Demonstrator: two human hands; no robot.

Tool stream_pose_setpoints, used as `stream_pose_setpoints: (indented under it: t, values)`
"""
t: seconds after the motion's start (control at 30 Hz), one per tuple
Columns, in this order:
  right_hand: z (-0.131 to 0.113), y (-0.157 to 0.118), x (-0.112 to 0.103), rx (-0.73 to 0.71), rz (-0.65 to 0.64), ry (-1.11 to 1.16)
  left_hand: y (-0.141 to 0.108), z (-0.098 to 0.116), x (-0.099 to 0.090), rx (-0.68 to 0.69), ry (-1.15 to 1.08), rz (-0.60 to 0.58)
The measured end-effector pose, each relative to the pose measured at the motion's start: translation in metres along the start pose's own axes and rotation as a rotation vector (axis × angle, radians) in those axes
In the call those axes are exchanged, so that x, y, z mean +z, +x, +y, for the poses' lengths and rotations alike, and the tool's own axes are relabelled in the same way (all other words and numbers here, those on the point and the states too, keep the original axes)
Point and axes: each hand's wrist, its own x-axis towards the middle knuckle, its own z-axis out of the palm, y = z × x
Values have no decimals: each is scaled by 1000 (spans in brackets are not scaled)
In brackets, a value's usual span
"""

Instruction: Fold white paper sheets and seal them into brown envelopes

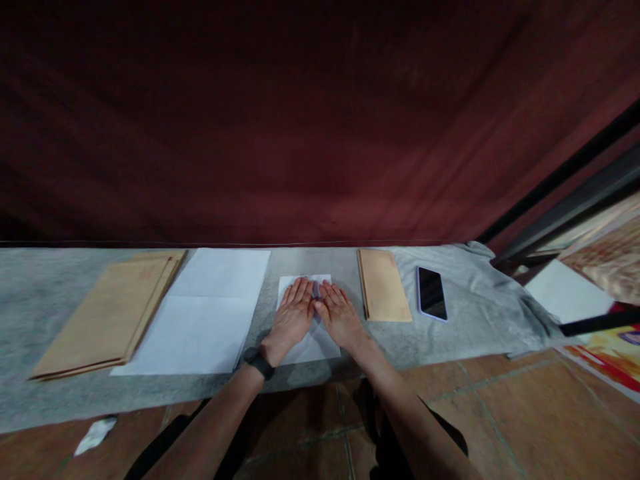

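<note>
Both palms rest flat on a folded sheet of white paper [313, 348] in front of me. My left hand [295, 313], with a dark watch [259, 363] at its wrist, covers the left and middle part of the sheet, fingers stretched out. My right hand [341, 317] lies beside it, fingers extended, its thumb close to the left hand. The hands hide much of the sheet. To the left is a stack of larger white paper [210, 327] with a crease across it. On the right lies a small pile of brown envelopes [386, 287].
Large brown envelopes [107, 313] are stacked at the far left, partly against the white paper. A phone [432, 293] lies right of the small envelopes. Grey cloth [480, 293] covers the bench. A dark red curtain [310, 133] hangs behind; crumpled white paper [95, 435] is on the tiled floor.
</note>
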Motion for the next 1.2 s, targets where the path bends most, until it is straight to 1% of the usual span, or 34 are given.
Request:
stream_pose_setpoints:
  t: [0.1, 0.2, 0.33, 0.5, 0.77, 0.87, 0.93, 0.97, 1.03, 1.1, 1.2]
  values:
    - [-2, 14, 6, -2, -37, -14, 2, 3, 6, 36, 13, -27]
    - [1, 23, 13, 8, -59, -49, 4, -1, 10, 24, 30, -20]
    - [8, 27, 22, 52, -3, -76, 6, -12, 8, -30, 43, -12]
    - [18, 26, 27, 72, 78, -95, 8, -23, 5, -91, 49, 5]
    - [23, 18, 21, 120, 70, -141, 2, -31, 2, -139, 79, 35]
    - [23, 15, 20, 131, 98, -149, 1, -30, -2, -181, 83, 28]
    - [20, 11, 19, 134, 123, -143, -2, -25, -5, -198, 80, 43]
    - [17, 8, 20, 124, 133, -136, -5, -21, -6, -185, 75, 54]
    - [9, 1, 21, 63, 142, -110, -14, -11, -5, -106, 61, 67]
    - [0, -10, 23, -28, 138, -80, -27, 1, -3, 6, 42, 56]
    - [-9, -28, 26, -113, 123, -57, -45, 10, 1, 88, 30, 30]
